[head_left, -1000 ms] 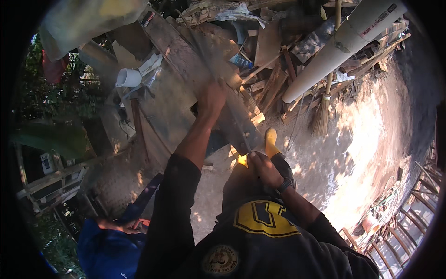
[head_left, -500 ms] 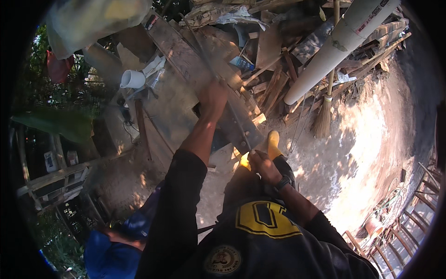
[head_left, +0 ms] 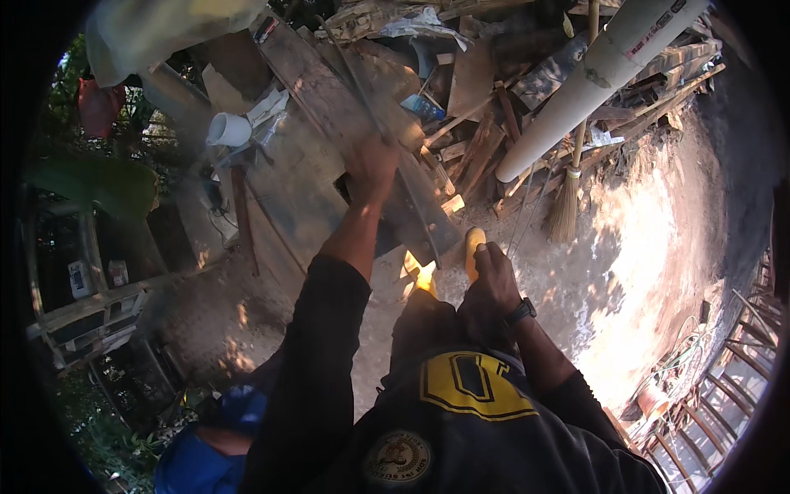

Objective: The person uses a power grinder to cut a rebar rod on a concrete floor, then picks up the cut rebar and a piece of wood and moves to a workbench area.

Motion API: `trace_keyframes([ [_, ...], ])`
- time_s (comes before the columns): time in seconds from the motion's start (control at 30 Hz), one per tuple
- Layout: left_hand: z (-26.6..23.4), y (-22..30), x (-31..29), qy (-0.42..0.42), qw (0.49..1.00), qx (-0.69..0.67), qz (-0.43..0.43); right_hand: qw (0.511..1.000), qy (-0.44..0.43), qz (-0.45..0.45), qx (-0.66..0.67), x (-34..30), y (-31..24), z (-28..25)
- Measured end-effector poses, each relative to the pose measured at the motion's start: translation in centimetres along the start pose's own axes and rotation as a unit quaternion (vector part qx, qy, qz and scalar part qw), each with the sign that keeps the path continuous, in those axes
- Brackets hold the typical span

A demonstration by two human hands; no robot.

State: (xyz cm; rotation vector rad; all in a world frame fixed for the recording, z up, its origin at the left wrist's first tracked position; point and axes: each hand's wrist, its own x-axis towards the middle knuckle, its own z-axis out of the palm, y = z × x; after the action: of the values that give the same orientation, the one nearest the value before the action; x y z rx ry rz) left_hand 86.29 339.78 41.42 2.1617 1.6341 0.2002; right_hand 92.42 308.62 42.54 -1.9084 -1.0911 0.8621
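Observation:
A wide wooden plank (head_left: 317, 86) slants from the upper left toward my feet. Along it lies a long, thin dark bar (head_left: 419, 209), its near end close to my yellow boots. My left hand (head_left: 374, 167) is closed around the bar at the plank's edge, its fingertips partly hidden. To the right, apart from the bar's near end, my right hand (head_left: 495, 278) hangs with curled fingers in front of a yellow boot (head_left: 474, 252). Whatever those fingers hold, if anything, cannot be made out. A dark watch (head_left: 521, 311) is on my right wrist.
Scrap wood (head_left: 481, 156) is heaped beyond the plank. A thick pale pipe (head_left: 586, 82) and a straw broom (head_left: 565, 210) lean there. A white cup (head_left: 228, 130) stands left of the plank. Another person in blue (head_left: 197, 461) is at the lower left.
My right hand has left the bar's near end and moved right and slightly away from me. My left hand stays on the bar. The whole view has shifted a little.

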Motion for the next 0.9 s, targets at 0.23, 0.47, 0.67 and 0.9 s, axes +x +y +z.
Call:
trace_keyframes([
  [0.23, 0.5, -0.5, 0.7, -0.025, 0.999, -0.021, -0.016, 0.999, -0.041, -0.015, -0.018, 1.5, -2.9, 4.6],
  [0.47, -0.1, -0.6, 0.7, -0.016, 0.999, -0.037, 0.002, 0.977, -0.053, -0.047, -0.201, 1.4, -1.2, 6.8],
  [0.67, 0.3, -1.2, 0.9, -0.003, 0.999, -0.037, 0.023, 0.984, -0.051, 0.003, -0.168, 0.7, -2.9, 6.8],
  [0.9, 0.7, -1.9, 1.1, 0.021, 0.994, -0.091, 0.064, 0.999, 0.030, -0.020, -0.037, 1.3, -4.8, 5.8],
])
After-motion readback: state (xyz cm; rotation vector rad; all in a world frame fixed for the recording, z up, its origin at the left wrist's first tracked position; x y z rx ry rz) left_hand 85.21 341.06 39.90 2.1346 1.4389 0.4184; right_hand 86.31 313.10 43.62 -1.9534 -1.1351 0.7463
